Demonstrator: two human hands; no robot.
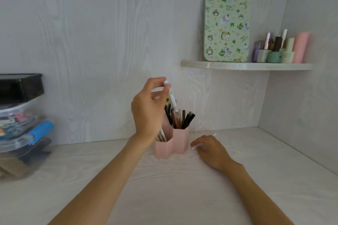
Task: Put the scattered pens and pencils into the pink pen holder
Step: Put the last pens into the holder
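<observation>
Left hand (149, 107) raised above the pink pen holder (173, 141), fingers and thumb pinching a white pen (171, 95) near its top end. Pen hangs tilted, lower tip pointing down into the tall far compartment, just at the level of the pens and pencils (181, 118) already standing there, mostly black and brown. The near-left lower compartment of the holder holds a few more light-coloured sticks, partly hidden behind the left wrist.

Right hand (210, 147) rests on the worktop (164, 188) just right of the holder, palm down, fingers curled over a second white pen (198, 145). That pen lies flat on the worktop, both ends sticking out from under the fingers, one end near the holder's right wall, the other pointing far-right. Grip tightness: cannot tell exactly, fingers look closed around it.

Holder sits mid-worktop near the far wall, between the two hands.

Far left: stacked clear storage boxes (22, 129) with a black lid, mixed small items inside. Upper right: wall shelf (237, 65) with a green patterned tin (226, 27) standing upright and a cluster of small bottles (278, 49) beside it.
</observation>
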